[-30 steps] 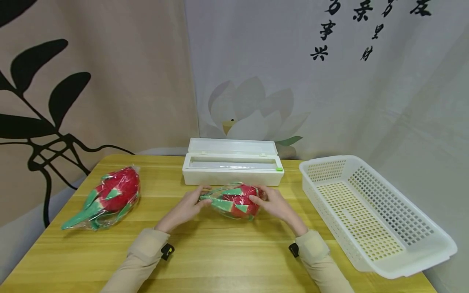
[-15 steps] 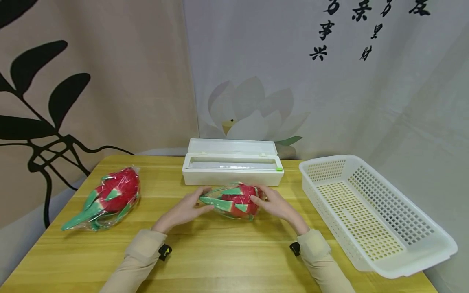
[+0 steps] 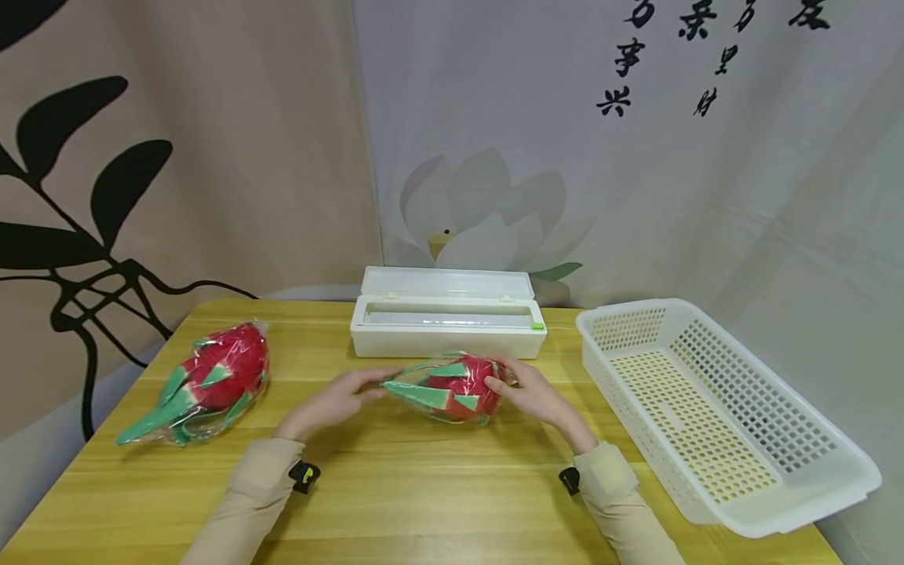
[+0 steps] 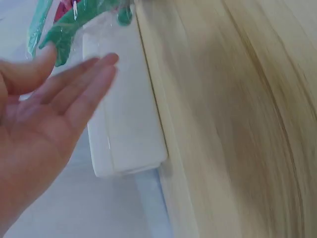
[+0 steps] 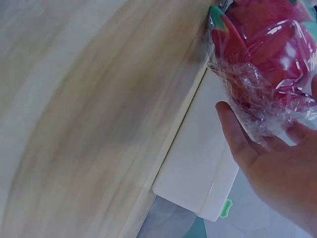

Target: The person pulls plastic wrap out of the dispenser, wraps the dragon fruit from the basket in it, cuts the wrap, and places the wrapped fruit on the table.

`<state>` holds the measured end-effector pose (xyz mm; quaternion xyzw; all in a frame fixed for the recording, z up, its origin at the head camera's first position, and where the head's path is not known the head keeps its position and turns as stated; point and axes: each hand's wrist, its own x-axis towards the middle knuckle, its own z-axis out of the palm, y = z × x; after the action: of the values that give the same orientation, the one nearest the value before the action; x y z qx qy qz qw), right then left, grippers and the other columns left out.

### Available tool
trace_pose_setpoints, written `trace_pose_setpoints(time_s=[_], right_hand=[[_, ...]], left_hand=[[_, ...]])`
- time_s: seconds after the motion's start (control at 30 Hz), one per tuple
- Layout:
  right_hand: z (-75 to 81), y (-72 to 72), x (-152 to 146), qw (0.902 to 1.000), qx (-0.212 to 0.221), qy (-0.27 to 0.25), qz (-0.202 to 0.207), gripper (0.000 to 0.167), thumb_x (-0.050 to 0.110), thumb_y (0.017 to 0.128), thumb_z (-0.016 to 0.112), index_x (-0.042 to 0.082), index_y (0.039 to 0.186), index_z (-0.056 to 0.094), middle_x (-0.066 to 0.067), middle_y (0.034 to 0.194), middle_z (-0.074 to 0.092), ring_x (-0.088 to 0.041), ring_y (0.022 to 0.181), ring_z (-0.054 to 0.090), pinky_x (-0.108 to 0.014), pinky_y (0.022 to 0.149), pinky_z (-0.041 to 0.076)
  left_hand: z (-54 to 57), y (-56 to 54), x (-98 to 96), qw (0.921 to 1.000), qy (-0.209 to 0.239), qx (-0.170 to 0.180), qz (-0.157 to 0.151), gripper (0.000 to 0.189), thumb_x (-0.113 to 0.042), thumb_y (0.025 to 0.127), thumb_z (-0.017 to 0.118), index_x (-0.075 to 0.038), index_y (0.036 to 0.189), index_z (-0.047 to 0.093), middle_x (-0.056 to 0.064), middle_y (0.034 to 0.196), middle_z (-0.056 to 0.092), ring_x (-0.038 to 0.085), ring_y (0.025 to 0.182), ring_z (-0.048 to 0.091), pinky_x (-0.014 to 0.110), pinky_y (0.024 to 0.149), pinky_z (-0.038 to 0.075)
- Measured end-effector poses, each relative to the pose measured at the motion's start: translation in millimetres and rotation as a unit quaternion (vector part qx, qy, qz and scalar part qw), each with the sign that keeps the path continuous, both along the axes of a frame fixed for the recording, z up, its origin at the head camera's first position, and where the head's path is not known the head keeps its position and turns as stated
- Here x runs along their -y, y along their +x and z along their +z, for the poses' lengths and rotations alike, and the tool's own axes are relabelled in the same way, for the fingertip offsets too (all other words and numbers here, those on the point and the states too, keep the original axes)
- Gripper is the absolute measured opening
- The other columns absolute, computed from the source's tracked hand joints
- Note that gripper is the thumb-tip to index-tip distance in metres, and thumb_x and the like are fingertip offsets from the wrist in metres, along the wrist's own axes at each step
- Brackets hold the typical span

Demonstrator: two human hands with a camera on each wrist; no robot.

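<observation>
A red dragon fruit (image 3: 462,384) with green scales, wrapped in clear plastic film, is at the middle of the table in front of the white box. My right hand (image 3: 537,396) holds its red end; in the right wrist view the fingers (image 5: 237,139) lie against the crinkled film. At the pointed green end (image 4: 81,20), my left hand (image 3: 328,404) is drawn off a little, with straight fingers and the thumb near the tip. Whether the left fingertips still touch the film is hard to tell. A second wrapped dragon fruit (image 3: 226,373) lies at the table's left.
A white cling film box (image 3: 448,343) with its lid raised and a green slider (image 3: 538,326) stands at the back of the wooden table (image 3: 452,486). To the right is a white perforated basket (image 3: 734,502). A printed curtain (image 3: 480,118) hangs behind.
My left hand has moved left, away from the dragon fruit's green end. My right hand stays on the red end, and the fruit has barely moved.
</observation>
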<state>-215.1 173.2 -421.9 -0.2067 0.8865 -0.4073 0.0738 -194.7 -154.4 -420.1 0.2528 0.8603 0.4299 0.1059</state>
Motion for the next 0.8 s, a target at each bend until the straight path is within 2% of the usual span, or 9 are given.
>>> trace_pose_setpoints(time_s=[0.07,0.1,0.2,0.27,0.4,0.47,0.57,0.77,0.8], right_hand=[[0.1,-0.1,0,1.0,0.002,0.0,-0.001,0.047,0.037,0.095,0.055,0.012,0.135,0.05,-0.01,0.128,0.06,-0.025,0.11,0.06,-0.039,0.087,0.052],[0.1,-0.3,0,1.0,0.003,-0.001,-0.001,0.047,0.037,0.095,0.055,0.012,0.135,0.05,-0.01,0.128,0.06,-0.025,0.11,0.06,-0.039,0.087,0.052],[-0.2,-0.6,0,1.0,0.005,-0.002,0.001,0.047,0.037,0.096,0.055,0.012,0.135,0.049,-0.01,0.128,0.06,-0.025,0.11,0.06,-0.038,0.086,0.052],[-0.4,-0.6,0,1.0,0.005,-0.003,0.004,0.047,0.037,0.096,0.055,0.012,0.135,0.049,-0.01,0.128,0.06,-0.025,0.111,0.06,-0.038,0.087,0.052],[-0.6,-0.3,0,1.0,0.003,-0.004,0.008,0.046,0.037,0.096,0.054,0.012,0.134,0.05,-0.01,0.127,0.061,-0.025,0.111,0.059,-0.039,0.088,0.051],[-0.2,-0.1,1,1.0,0.001,-0.003,0.007,0.045,0.037,0.096,0.053,0.012,0.134,0.051,-0.009,0.127,0.061,-0.025,0.113,0.059,-0.04,0.091,0.05],[0.8,0.2,2,1.0,0.001,-0.002,0.005,0.044,0.036,0.097,0.053,0.013,0.134,0.051,-0.009,0.129,0.06,-0.026,0.116,0.057,-0.043,0.095,0.048],[1.5,0.4,3,0.9999,-0.007,0.002,0.007,0.045,0.036,0.097,0.053,0.012,0.134,0.05,-0.009,0.13,0.059,-0.025,0.118,0.056,-0.044,0.097,0.047],[6.1,3.1,5,0.9999,-0.005,0.003,0.009,0.044,0.034,0.097,0.053,0.011,0.134,0.05,-0.01,0.13,0.059,-0.026,0.117,0.057,-0.044,0.096,0.047]], left_hand=[[2.0,-0.9,1.1,0.9996,-0.012,-0.015,0.021,0.039,0.001,0.096,0.047,-0.001,0.135,0.051,0.024,0.132,0.056,0.03,0.103,0.061,0.034,0.079,0.056],[2.1,-1.3,0.5,0.9991,-0.015,-0.022,0.033,0.036,0.001,0.096,0.048,0.0,0.132,0.054,0.024,0.128,0.059,0.027,0.093,0.062,0.028,0.07,0.055],[0.6,-1.4,-4.1,0.9971,-0.005,-0.027,0.071,0.031,0.002,0.094,0.051,0.002,0.124,0.061,0.024,0.116,0.066,0.023,0.073,0.06,0.019,0.051,0.043],[-1.2,-0.5,-7.7,0.9951,0.0,-0.038,0.091,0.029,0.003,0.092,0.052,0.003,0.119,0.063,0.022,0.11,0.069,0.023,0.075,0.064,0.017,0.051,0.044],[-3.4,2.7,-12.0,0.9897,0.004,-0.079,0.12,0.02,0.006,0.088,0.057,0.005,0.106,0.065,0.02,0.098,0.072,0.026,0.082,0.07,0.022,0.063,0.056],[-4.1,4.3,-12.8,0.9867,-0.003,-0.102,0.127,0.015,0.005,0.086,0.059,0.002,0.099,0.065,0.017,0.093,0.072,0.023,0.082,0.071,0.026,0.072,0.058],[-4.8,6.2,-13.7,0.9839,-0.016,-0.117,0.134,0.013,0.004,0.083,0.062,-0.001,0.093,0.067,0.012,0.088,0.072,0.02,0.08,0.069,0.029,0.073,0.058],[-4.6,8.5,-16.2,0.987,-0.039,-0.105,0.115,0.023,0.001,0.077,0.063,0.001,0.1,0.064,0.015,0.097,0.071,0.024,0.087,0.069,0.033,0.075,0.058],[-4.0,8.9,-16.2,0.9882,-0.038,-0.101,0.109,0.026,0.0,0.076,0.063,0.002,0.102,0.063,0.016,0.099,0.071,0.025,0.089,0.069,0.033,0.076,0.059]])
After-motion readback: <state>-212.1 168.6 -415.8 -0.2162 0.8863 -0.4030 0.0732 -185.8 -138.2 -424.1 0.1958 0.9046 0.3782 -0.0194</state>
